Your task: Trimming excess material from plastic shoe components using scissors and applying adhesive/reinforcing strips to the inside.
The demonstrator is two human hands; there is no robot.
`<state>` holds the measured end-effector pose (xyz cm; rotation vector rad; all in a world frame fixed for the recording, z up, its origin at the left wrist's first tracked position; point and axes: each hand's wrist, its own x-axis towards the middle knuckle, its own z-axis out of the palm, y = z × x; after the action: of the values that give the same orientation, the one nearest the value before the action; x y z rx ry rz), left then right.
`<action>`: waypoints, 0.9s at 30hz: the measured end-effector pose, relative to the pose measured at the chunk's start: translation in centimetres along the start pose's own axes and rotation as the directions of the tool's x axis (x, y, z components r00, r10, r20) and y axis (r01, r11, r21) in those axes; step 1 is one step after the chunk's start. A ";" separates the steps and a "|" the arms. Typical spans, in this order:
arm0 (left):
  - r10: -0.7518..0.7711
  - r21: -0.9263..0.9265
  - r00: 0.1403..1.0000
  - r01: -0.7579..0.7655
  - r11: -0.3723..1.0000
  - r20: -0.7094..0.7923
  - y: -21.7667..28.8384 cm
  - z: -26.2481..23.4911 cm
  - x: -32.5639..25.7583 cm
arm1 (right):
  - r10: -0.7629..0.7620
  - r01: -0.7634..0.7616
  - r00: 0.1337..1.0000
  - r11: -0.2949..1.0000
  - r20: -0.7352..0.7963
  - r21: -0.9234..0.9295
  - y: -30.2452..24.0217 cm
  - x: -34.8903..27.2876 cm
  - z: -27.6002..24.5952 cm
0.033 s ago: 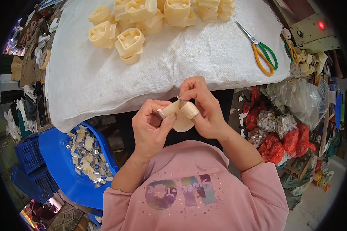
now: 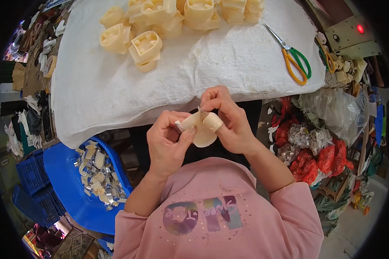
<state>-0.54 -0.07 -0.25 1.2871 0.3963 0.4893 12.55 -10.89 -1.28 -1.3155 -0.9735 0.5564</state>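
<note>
Just off the near edge of the white-covered table, my two hands hold a cream curved piece with a rounded flap (image 2: 205,137). My left hand (image 2: 165,140) pinches its left side between thumb and fingers. My right hand (image 2: 232,125) is closed on its right side, the thumb by a rolled edge. The right fingertips also pinch at its top, where a small shiny bit shows; I cannot make out what it is. On the table ahead stand several cream moulded blocks (image 2: 145,46), hollow on top, with thin cream flaps around them.
Scissors (image 2: 296,62) with orange and green handles lie at the table's right on the white woven sheet (image 2: 220,64). A blue tub (image 2: 67,190) of silvery and cream pieces stands at lower left. Red plastic bags (image 2: 305,166) lie at right, below a clear plastic bag (image 2: 333,110).
Both hands and the cream piece have shifted very slightly up and left. The grip looks the same.
</note>
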 end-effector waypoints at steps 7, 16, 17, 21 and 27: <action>-0.001 0.096 0.999 -0.004 0.995 0.043 0.3 0.3 0.0 | -0.024 0.038 0.997 0.982 0.077 -0.183 -1.2 0.6 -0.8; -0.105 0.099 0.991 0.097 0.990 0.086 0.3 0.5 0.0 | 0.090 -0.087 0.996 0.982 -0.012 0.168 0.0 -0.1 -0.9; -0.100 0.059 0.994 0.096 0.994 0.054 0.3 0.4 0.0 | 0.180 -0.166 0.983 0.957 -0.036 0.240 -0.4 -0.1 -1.1; -0.127 -0.003 0.992 0.127 0.992 0.002 0.5 0.4 0.1 | 0.195 -0.187 0.980 0.973 -0.047 0.133 -0.8 -0.1 -1.6; -0.081 0.081 0.996 0.077 0.994 0.044 0.0 1.2 0.0 | -0.021 0.017 1.000 0.957 -0.009 -0.289 -1.3 0.0 -1.2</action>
<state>0.13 -1.05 0.06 1.3516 0.4290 0.3793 13.36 -11.78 0.00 -1.5654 -1.0855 0.4002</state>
